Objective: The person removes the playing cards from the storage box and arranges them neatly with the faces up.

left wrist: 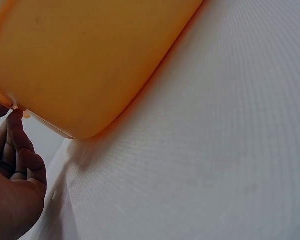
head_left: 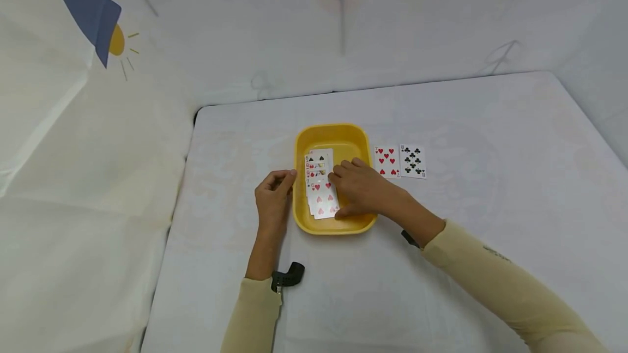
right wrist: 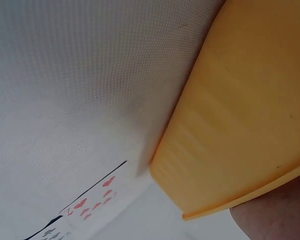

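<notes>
The backdrop is a pale printed sheet (head_left: 88, 140), draped down the left side and across the rear; printed motifs include a blue shape, suns and a faint tree. The counter (head_left: 490, 222) carries a white cloth cover.

Left hand (head_left: 273, 195): positioned at the left outer wall of the yellow tray (head_left: 333, 134), fingers (left wrist: 21, 145) curled, tips meeting the tray's rim. The left wrist view confirms fingertip contact at the lip of the tray's outer wall; the hand steadies the tray by its edge rather than wrapping round it. A black wrist-mounted device (head_left: 288, 275) sits beside the cream sleeve (head_left: 252, 315) on this arm.

Yellow tray: rests flat on the counter, near its centre, slightly toward the person. Inside it lies a fanned stack of playing cards (head_left: 320, 187), face up and overlapping, running from the tray's far side toward its near side. Red heart pips are legible on the nearest card; black pips show on the farthest.

Right hand (head_left: 360, 187): reaches into the tray from the right, palm down, fingers bent onto the right edge of the fanned stack. Contact with the cards is plain; whether any one card is pinched cannot be told.

To the right of the tray, on the counter, two single cards lie face up side by side: a seven of hearts (head_left: 387, 162) just beside the tray, then an eight of clubs (head_left: 413, 162) touching or nearly touching it.
</notes>
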